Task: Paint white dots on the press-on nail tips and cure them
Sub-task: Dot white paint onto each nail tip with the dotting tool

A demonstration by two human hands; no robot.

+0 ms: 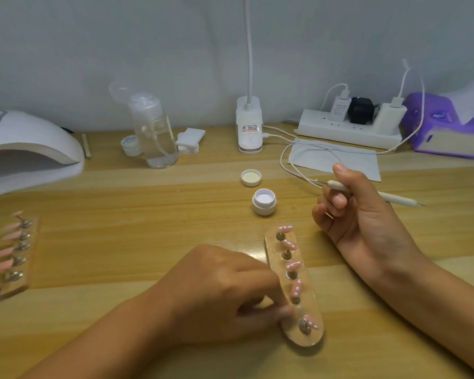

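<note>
A wooden holder [312, 333] lies at the near centre, carrying several pink nail tips [296, 288] with white dots on metal stands. My left hand [219, 291] rests at its left edge, fingertips touching the holder near the lower stands. My right hand [359, 212] hovers to the upper right and grips a white dotting pen [394, 198], tip pointing left. An open white gel pot [264, 201] stands just beyond the holder, its lid [251, 177] behind it. A second holder [17, 253] with plain pink tips lies at the far left. The white curing lamp [30, 149] sits at the back left.
A clear pump bottle [155, 132], a small jar [130, 144] and cotton pads [189, 139] stand at the back. A lamp base [249, 127], a power strip [348, 129] with cables, a paper sheet [337, 160] and a purple tissue pack [446, 127] fill the back right.
</note>
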